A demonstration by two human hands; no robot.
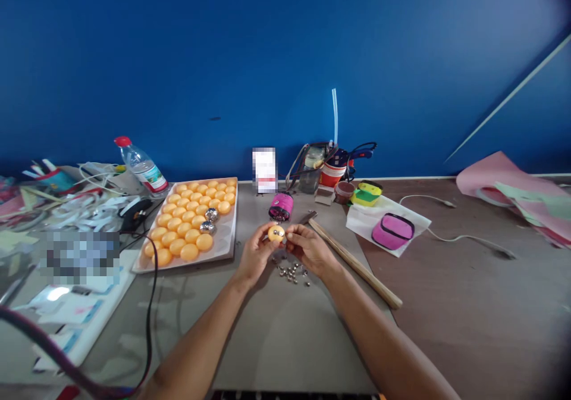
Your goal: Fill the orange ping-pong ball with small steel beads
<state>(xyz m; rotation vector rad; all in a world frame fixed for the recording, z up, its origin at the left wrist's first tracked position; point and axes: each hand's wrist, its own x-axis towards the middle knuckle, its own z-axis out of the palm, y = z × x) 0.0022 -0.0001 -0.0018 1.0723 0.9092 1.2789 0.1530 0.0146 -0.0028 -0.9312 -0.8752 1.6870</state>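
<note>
The left hand [255,253] holds an orange ball [276,228] bearing silver studs, above the middle of the tabletop [289,340]. The right hand [311,252] has its fingertips drawn together at the ball's right side; whether they pinch anything, I cannot tell. Loose metal studs [291,274] lie scattered below. Toward the tabletop's back edge stand a magenta container [281,205] and, further left, a tray [226,240] of orange balls [183,229]. A wooden-handled hammer [357,265] lies right of the hands.

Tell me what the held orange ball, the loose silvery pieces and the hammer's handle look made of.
Orange ball: probably smooth plastic, from its even colour and sheen. Silvery pieces: likely polished metal, given their bright glints. Handle: apparently wood, dull-finished, judging by its pale brown tone.
</note>
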